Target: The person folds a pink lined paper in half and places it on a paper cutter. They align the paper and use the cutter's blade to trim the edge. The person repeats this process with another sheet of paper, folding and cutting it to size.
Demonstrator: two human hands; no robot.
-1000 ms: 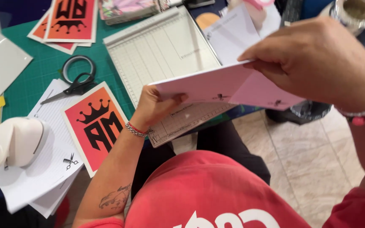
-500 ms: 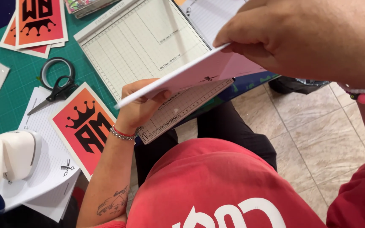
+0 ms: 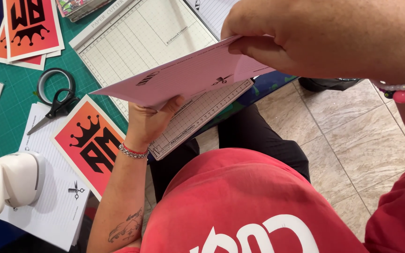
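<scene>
A pale pink lined sheet (image 3: 188, 77) is held in the air above a white paper trimmer (image 3: 151, 42), tilted with its near edge low. The right hand (image 3: 324, 35) pinches its upper right corner, fingers closed on the paper; the left hand (image 3: 148, 124) grips the lower edge from beneath. On the green cutting mat (image 3: 10, 100) lie black scissors (image 3: 55, 100), an orange crown print (image 3: 90, 143) and a white corner punch (image 3: 8, 182).

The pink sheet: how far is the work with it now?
Done, it seems: orange cards and lined sheets lie finished by the punch. In hand: both hands, left and right, hold the pink sheet above the paper cutter. Left: it is not yet on the cutter; the scissors lie untouched.
</scene>
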